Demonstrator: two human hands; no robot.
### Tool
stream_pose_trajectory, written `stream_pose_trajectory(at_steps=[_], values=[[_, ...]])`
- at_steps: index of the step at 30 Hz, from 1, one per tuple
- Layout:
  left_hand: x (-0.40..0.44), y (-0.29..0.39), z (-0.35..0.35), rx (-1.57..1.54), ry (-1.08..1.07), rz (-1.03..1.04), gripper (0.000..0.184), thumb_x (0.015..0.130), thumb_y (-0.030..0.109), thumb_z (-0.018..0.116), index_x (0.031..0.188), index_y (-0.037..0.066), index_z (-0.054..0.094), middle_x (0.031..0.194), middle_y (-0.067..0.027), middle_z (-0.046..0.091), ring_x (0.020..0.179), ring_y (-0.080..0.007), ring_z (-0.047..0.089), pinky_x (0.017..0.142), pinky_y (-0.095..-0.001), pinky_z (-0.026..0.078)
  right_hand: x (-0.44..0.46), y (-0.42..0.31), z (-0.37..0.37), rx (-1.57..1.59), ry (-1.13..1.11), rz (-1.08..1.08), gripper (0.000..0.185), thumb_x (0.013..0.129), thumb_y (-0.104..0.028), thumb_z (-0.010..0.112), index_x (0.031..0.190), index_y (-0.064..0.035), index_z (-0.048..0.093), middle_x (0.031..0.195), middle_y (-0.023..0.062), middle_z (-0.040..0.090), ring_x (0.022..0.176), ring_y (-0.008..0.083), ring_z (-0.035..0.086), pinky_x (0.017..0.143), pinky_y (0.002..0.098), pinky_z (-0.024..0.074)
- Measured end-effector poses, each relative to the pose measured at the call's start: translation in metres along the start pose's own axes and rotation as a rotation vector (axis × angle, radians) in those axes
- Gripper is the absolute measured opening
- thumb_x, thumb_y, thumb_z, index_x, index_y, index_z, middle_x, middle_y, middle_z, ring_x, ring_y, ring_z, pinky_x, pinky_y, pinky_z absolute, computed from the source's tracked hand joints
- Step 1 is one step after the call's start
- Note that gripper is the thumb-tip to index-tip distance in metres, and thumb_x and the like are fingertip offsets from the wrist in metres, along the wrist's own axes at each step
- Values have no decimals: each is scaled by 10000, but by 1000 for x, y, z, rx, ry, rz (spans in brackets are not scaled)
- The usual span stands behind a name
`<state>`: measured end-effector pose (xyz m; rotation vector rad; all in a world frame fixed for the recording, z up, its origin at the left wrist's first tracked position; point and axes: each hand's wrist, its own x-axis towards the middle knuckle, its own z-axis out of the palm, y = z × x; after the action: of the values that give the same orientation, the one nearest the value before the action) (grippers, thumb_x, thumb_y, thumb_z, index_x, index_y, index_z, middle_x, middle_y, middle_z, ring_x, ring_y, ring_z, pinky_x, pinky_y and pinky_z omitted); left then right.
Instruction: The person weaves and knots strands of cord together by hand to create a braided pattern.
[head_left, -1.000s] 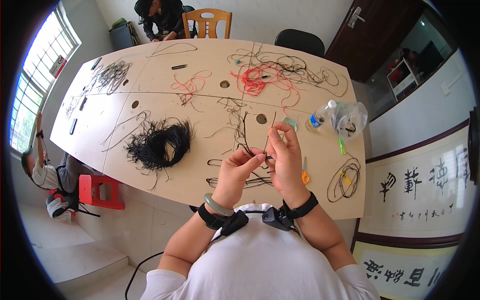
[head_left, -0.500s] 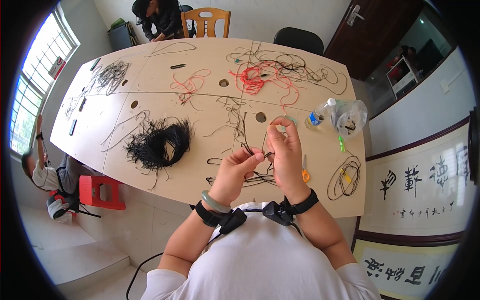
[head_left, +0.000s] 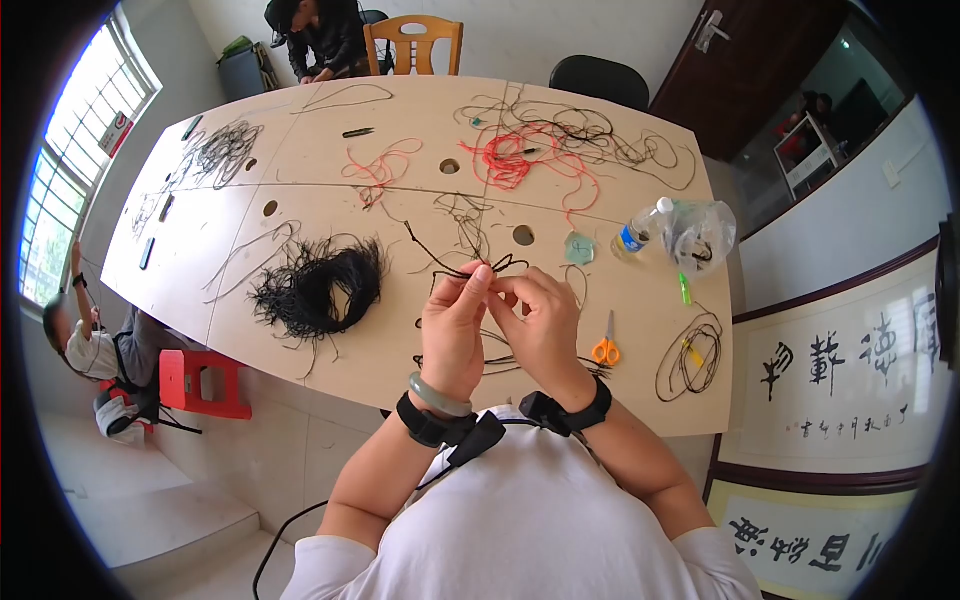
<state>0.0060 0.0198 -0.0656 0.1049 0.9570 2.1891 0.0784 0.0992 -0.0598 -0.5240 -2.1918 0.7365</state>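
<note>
A black cord (head_left: pixel 428 252) is pinched between my two hands above the near part of the table; its loose end sticks out to the upper left and small loops show at the fingertips. My left hand (head_left: pixel 455 325) grips it between thumb and forefinger. Close against it, my right hand (head_left: pixel 541 318) has its fingertips closed on the same cord, though the exact point of contact is hidden. Beneath my hands lie more black cords (head_left: pixel 505 355). To the left rests a thick bundle of black cords (head_left: pixel 318 290). Orange-handled scissors (head_left: pixel 606 348) lie right of my right hand.
On the table (head_left: pixel 420 130) are red cord (head_left: pixel 500 163), tangled dark cord (head_left: pixel 225 150), a bottle (head_left: pixel 640 230), a clear plastic bag (head_left: pixel 700 235), a green lighter-like item (head_left: pixel 685 288) and a coiled cord (head_left: pixel 690 355). One person (head_left: pixel 325 40) sits across; another (head_left: pixel 95 345) is at left beside a red stool (head_left: pixel 203 385).
My hands have come together and shifted slightly up and left. My right hand has lowered and turned inward, uncovering the scissors and a pale green square. The cord's end now points upper left.
</note>
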Motion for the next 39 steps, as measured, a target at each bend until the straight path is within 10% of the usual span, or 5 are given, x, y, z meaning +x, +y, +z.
stream_pose_trajectory(at_steps=[29,39], values=[[3,16,-1,380,-59,315,113,825,9,672,935,-13,661,795,9,634,731,-33,536,661,-166,429,-9,-13,-38,1,-403,-62,99,684,-38,655,697,-81,567,626,1,551,585,165,549,648,319,360],[2,24,6,368,-202,15,159,856,115,664,947,-12,636,802,-20,634,714,-74,589,679,-222,515,5,-30,-68,138,-367,30,60,792,-100,624,761,-82,576,723,33,569,656,208,559,688,343,404]])
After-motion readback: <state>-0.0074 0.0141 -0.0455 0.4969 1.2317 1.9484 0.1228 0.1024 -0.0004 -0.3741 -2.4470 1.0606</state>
